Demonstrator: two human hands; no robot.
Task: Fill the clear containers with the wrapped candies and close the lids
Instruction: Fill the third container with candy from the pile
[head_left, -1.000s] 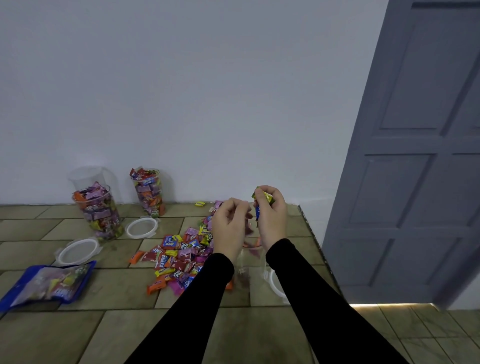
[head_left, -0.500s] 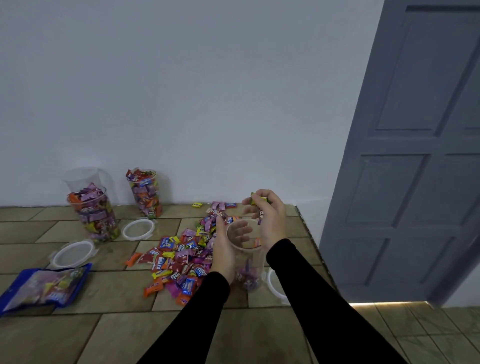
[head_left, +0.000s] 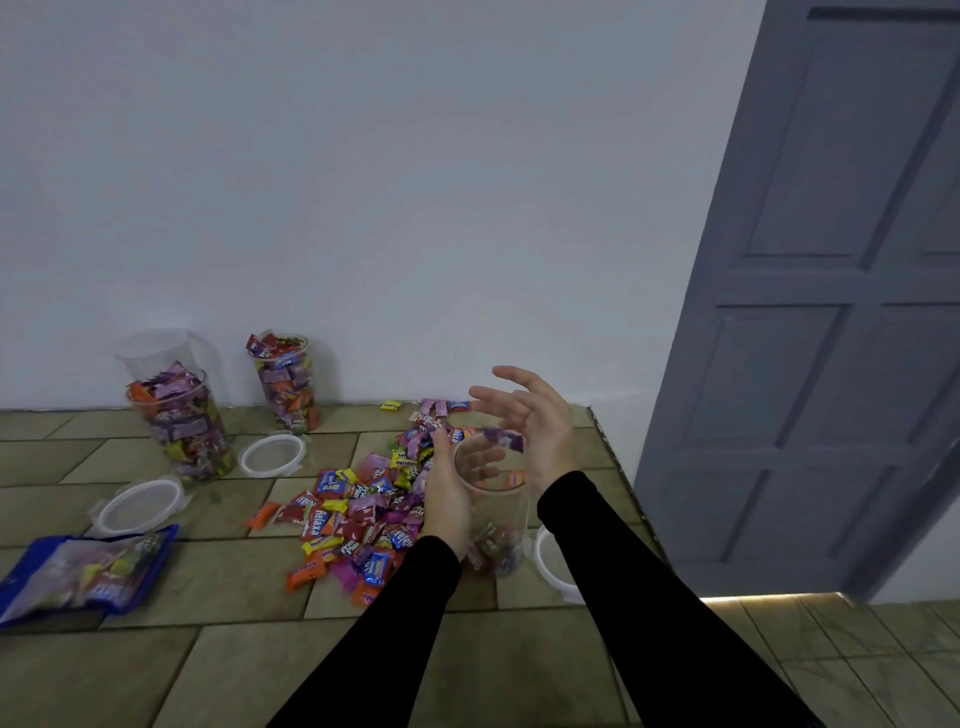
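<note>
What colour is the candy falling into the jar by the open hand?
Purple, with a little white on its wrapper. The candy shows best in the head view, over the jar's rim.

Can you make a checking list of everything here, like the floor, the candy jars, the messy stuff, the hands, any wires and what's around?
Surface: tiled surface that ends at a white wall.
Job's things: clear container nearly empty, lid off; purple candy over its mouth; two filled containers open by the wall, one empty container behind; three lids lying loose; candy pile spread out.
Clutter: blue candy bag lying flat.
Hands: left hand holds the container's side; right hand open above it, no grip on anything.
Cables: nothing seen.
Surroundings: grey panelled door on the right.
</note>
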